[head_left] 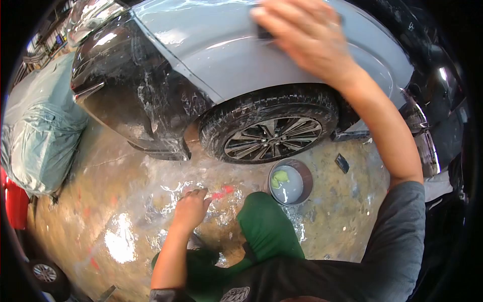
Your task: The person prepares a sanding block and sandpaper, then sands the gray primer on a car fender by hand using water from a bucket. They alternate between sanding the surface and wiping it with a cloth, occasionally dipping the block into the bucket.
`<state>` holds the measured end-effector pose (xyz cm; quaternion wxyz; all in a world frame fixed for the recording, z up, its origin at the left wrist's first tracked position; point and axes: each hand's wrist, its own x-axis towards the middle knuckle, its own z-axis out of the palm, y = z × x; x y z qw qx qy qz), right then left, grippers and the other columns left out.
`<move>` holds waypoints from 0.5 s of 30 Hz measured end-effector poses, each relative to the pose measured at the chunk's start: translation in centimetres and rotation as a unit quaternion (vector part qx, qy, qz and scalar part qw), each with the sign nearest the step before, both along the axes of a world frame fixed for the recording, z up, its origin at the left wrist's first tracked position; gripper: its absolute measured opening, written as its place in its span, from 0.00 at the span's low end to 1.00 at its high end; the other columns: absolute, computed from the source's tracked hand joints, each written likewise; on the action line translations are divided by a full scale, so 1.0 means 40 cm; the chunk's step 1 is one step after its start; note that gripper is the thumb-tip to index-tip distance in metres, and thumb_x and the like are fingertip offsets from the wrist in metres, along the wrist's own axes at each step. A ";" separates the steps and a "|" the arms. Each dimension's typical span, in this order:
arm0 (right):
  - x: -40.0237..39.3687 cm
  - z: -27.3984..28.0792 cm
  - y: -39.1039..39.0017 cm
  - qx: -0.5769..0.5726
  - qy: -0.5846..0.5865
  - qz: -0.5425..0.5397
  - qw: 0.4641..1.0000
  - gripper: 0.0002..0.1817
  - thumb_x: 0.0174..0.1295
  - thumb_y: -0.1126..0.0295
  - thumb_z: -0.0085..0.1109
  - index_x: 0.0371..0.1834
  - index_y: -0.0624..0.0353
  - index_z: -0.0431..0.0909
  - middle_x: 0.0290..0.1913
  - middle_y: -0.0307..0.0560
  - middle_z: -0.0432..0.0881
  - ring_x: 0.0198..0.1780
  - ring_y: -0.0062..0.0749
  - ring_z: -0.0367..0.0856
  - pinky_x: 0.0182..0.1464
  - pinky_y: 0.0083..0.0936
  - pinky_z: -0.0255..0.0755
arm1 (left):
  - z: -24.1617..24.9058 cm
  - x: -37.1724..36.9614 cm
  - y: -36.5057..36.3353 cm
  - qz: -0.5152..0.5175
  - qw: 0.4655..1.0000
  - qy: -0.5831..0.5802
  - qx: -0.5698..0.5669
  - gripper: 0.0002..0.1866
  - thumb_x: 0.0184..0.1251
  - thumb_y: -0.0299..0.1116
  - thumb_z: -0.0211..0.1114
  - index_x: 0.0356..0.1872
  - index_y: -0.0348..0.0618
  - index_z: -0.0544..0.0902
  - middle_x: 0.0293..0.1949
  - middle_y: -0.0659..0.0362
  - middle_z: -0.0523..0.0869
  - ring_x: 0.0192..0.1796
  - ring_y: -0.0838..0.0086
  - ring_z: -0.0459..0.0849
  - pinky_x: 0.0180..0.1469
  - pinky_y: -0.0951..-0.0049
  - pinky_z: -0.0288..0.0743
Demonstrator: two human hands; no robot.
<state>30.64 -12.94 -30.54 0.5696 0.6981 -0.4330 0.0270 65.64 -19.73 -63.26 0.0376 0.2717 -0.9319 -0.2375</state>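
My right hand presses on the grey fender of a car, above the front wheel. Its fingers lie over a dark flat pad, of which only the edges show; the hand is slightly blurred. Over the wet floor hangs my left hand, fingers loosely bent and thumb apart, with nothing seen in it. Between the wheel and my green-clad knee stands a round bucket of cloudy water. A yellow-green cloth or sponge is in it.
A small dark flat piece lies on the floor right of the bucket. The black bumper with whitish smears curves off to the left. Farther left is a vehicle under a grey-green cover. Puddles shine on the floor.
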 end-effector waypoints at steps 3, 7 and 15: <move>-0.182 0.018 0.174 -0.010 -0.053 -0.042 0.998 0.37 0.56 0.74 0.70 0.74 0.50 0.75 0.73 0.42 0.76 0.71 0.43 0.73 0.72 0.41 0.65 | -0.004 0.041 -0.013 0.016 0.999 -0.032 -0.015 0.18 0.72 0.41 0.66 0.57 0.42 0.84 0.51 0.48 0.90 0.54 0.52 0.88 0.54 0.52 0.84; -0.286 0.008 0.288 -0.033 -0.092 -0.070 0.993 0.37 0.56 0.76 0.69 0.74 0.51 0.74 0.74 0.43 0.76 0.71 0.44 0.73 0.72 0.43 0.65 | 0.012 0.095 -0.014 0.043 0.998 -0.034 -0.011 0.19 0.73 0.41 0.65 0.58 0.42 0.84 0.53 0.47 0.89 0.55 0.51 0.88 0.54 0.53 0.84; 0.073 -0.052 -0.117 -0.024 0.008 0.043 0.999 0.28 0.62 0.65 0.63 0.69 0.42 0.78 0.70 0.31 0.78 0.66 0.31 0.76 0.70 0.38 0.63 | 0.058 0.050 0.007 0.023 1.000 0.001 -0.016 0.19 0.74 0.42 0.65 0.58 0.42 0.85 0.53 0.47 0.90 0.54 0.51 0.88 0.57 0.53 0.82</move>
